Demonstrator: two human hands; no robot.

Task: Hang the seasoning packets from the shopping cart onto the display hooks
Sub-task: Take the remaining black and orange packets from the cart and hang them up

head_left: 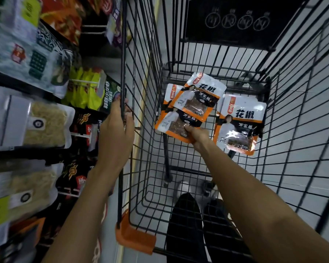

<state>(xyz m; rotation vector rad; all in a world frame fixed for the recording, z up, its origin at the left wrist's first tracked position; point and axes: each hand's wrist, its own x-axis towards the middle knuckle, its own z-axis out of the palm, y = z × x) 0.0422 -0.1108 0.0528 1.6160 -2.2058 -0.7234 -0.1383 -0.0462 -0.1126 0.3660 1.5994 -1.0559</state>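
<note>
Inside the black wire shopping cart (179, 186), my right hand (197, 135) pinches the lower edge of two orange-and-white seasoning packets (190, 105), which it holds up above the cart's floor. More packets of the same kind (239, 122) lie against the far right of the basket. My left hand (116, 128) grips the cart's left top rail (123, 63). To the left, white display hooks (85, 82) stick out between hanging goods.
The shelf wall on the left is packed with hanging bags: pale noodle-like packs (44, 124), green packs (84, 90), black-and-red packs (80, 168). An orange plastic corner (133, 236) caps the cart's near left. My dark trouser legs (186, 224) show through the cart's mesh.
</note>
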